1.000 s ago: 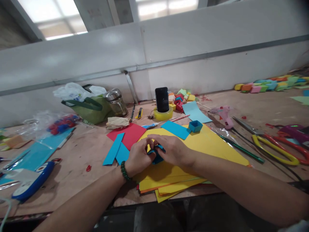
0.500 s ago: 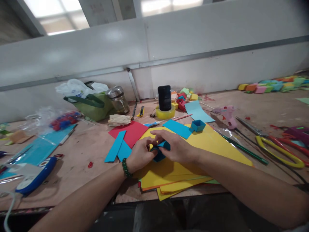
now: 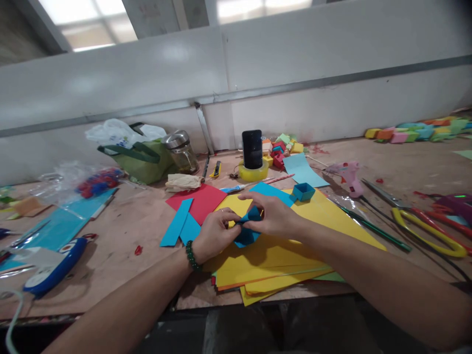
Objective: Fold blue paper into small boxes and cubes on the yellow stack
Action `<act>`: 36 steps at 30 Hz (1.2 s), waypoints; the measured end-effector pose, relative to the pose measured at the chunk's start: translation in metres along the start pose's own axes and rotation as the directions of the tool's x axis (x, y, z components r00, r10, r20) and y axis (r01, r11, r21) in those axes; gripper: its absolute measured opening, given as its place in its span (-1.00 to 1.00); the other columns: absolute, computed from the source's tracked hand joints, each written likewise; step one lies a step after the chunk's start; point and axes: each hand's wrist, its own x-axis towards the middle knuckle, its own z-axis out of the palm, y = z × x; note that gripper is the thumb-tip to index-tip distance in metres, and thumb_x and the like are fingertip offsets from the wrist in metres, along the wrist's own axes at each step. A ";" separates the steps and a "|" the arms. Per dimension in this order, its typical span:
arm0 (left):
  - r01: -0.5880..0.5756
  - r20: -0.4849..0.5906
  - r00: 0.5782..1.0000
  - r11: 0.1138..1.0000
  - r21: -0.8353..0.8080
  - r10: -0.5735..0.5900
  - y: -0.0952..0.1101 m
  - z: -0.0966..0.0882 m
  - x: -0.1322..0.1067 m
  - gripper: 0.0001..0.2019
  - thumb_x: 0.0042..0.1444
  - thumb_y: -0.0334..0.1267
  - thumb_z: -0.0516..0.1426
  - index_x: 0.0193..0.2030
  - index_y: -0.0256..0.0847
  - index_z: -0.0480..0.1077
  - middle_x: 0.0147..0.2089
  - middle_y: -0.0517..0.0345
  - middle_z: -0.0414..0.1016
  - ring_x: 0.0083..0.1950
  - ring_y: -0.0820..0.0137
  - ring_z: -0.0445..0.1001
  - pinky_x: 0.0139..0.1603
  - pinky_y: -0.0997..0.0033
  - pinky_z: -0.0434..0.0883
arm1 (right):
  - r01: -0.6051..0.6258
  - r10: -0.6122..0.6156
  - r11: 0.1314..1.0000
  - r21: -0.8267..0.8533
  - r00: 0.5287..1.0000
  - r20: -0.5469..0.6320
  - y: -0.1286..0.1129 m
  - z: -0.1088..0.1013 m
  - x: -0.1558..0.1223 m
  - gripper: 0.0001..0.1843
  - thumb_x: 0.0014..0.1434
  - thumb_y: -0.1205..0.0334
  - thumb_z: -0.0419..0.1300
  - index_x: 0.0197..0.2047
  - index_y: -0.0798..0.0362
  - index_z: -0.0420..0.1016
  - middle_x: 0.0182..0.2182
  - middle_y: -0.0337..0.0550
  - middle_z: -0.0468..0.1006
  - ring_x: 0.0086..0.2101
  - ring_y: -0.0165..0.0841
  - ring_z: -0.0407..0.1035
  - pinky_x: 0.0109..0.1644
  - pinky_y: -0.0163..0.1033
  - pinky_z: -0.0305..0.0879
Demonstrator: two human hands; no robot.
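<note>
Both my hands pinch a partly folded piece of blue paper (image 3: 246,232) just above a stack of yellow sheets (image 3: 280,255). My left hand (image 3: 214,235), with a green bead bracelet at the wrist, grips its left side. My right hand (image 3: 271,215) holds its upper right part between thumb and fingers. A finished small blue paper box (image 3: 303,191) sits on the yellow sheets just beyond my right hand. Blue paper strips (image 3: 180,227) and a red sheet (image 3: 201,200) lie to the left of my left hand.
A phone (image 3: 252,149) stands in a yellow tape roll at the back. A green bag (image 3: 138,162) and glass jar (image 3: 180,152) are back left. A pink glue gun (image 3: 348,178), scissors (image 3: 424,226) and a green pencil lie right. Small coloured paper boxes (image 3: 282,147) pile behind.
My hands have lifted the blue paper slightly and shifted a little right. My right fingers have opened the fold upward, showing more of the blue piece.
</note>
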 end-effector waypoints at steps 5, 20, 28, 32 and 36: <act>0.038 0.003 0.999 0.999 -0.014 -0.038 -0.002 -0.001 0.002 -0.88 -0.08 -0.37 0.14 -0.45 -0.25 0.52 -0.46 0.17 0.47 -0.44 0.48 0.37 -0.45 0.51 0.25 | 0.029 -0.029 0.999 0.033 1.000 0.007 0.001 -0.004 0.004 -0.62 -0.07 0.41 0.23 -0.11 0.10 0.44 -0.56 -0.36 0.33 -0.53 -0.49 0.21 -0.45 -0.38 0.09; 0.045 0.073 0.996 0.998 0.051 -0.049 -0.001 -0.002 0.001 -0.82 -0.04 -0.36 0.11 -0.40 -0.20 0.57 -0.41 0.14 0.52 -0.37 0.42 0.42 -0.36 0.47 0.32 | -0.103 0.108 0.993 -0.061 0.991 0.075 -0.003 0.000 0.001 -0.87 -0.11 0.42 0.20 -0.40 0.09 0.45 -0.59 -0.35 0.34 -0.52 -0.47 0.21 -0.47 -0.38 0.04; 0.004 0.126 0.992 0.999 -0.034 0.000 0.006 -0.004 0.002 -0.82 -0.01 -0.38 0.08 -0.53 -0.25 0.48 -0.48 0.16 0.43 -0.44 0.48 0.35 -0.47 0.53 0.23 | 0.010 -0.014 0.998 0.068 0.998 0.060 -0.005 0.002 0.003 -0.86 -0.01 0.39 0.18 -0.57 0.10 0.36 -0.61 -0.33 0.35 -0.50 -0.48 0.22 -0.42 -0.36 0.07; -0.047 0.126 0.991 0.999 -0.020 0.049 0.007 -0.003 0.001 -0.75 -0.02 -0.41 0.07 -0.70 -0.25 0.32 -0.58 0.22 0.29 -0.48 0.51 0.30 -0.46 0.53 0.20 | 0.047 -0.050 0.989 0.141 0.999 0.021 -0.005 0.007 0.004 -0.81 0.03 0.30 0.21 -0.57 0.09 0.36 -0.58 -0.29 0.38 -0.46 -0.44 0.25 -0.37 -0.32 0.13; -0.030 0.041 0.999 0.998 -0.057 0.032 -0.001 -0.002 0.003 -0.83 -0.01 -0.39 0.08 -0.55 -0.24 0.44 -0.47 0.18 0.40 -0.41 0.46 0.36 -0.39 0.49 0.29 | -0.019 0.071 0.946 0.323 0.986 -0.149 -0.003 0.004 0.006 -0.79 0.07 0.09 0.19 -0.40 0.08 0.40 -0.47 -0.22 0.44 -0.41 -0.40 0.31 -0.34 -0.30 0.22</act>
